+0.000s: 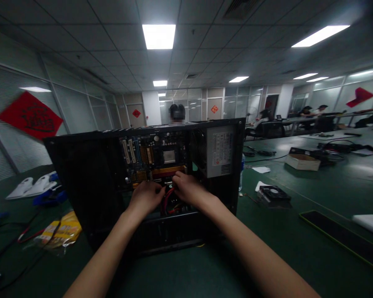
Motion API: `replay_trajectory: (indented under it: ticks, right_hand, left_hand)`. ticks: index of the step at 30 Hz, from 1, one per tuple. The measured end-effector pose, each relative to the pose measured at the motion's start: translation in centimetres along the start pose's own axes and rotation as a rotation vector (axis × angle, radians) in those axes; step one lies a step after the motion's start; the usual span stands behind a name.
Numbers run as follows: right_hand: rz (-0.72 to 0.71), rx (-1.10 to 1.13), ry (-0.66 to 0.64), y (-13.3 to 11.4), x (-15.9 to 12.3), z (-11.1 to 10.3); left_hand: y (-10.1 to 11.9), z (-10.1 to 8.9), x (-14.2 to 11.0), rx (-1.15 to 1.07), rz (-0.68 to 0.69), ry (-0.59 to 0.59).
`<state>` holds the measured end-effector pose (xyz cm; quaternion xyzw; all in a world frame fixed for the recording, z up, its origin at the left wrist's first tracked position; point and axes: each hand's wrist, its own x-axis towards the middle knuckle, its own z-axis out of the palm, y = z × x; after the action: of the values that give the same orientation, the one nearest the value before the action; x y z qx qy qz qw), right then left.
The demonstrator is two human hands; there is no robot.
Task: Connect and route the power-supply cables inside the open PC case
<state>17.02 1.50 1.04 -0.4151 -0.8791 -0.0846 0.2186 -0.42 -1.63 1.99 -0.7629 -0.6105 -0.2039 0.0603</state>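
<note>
A black computer case (pixel 76 178) stands upright on the green table in front of me, its open side facing me. Inside are the motherboard (pixel 133 171), a bare processor (pixel 169 156) and a silver power supply (pixel 220 151). My left hand (pixel 146 198) reaches in at the board's lower edge, thumb and fingers drawn together. Beside it, my right hand (pixel 188 188) is closed just below the red and yellow memory slots (pixel 167 170). Red cables (pixel 167 202) run up between both hands to my right fingertips. Whatever the fingertips pinch is hidden.
On the left lie a yellow plastic packet (pixel 62 229), blue clips and loose wires. To the right are a black fan (pixel 273 194), a small open box (pixel 302 161), a long black pad (pixel 344 238) and a water bottle (pixel 242 169). People sit farther back.
</note>
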Motion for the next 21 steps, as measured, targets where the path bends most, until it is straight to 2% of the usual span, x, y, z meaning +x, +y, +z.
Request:
replay_trajectory:
  ticks: [7, 16, 21]
  right_hand:
    - [-0.007, 0.051, -0.067, 0.0, -0.1, 0.1]
    - [-0.029, 0.080, -0.054, -0.2, 0.8, 0.3]
    - [-0.058, 0.053, -0.060, -0.5, 1.1, 0.2]
  left_hand:
    - [-0.2, 0.2, 0.2, -0.030, -0.005, -0.081]
    - [-0.8, 0.6, 0.4, 0.030, -0.023, -0.028]
    - [-0.7, 0.5, 0.2, 0.009, -0.023, -0.037]
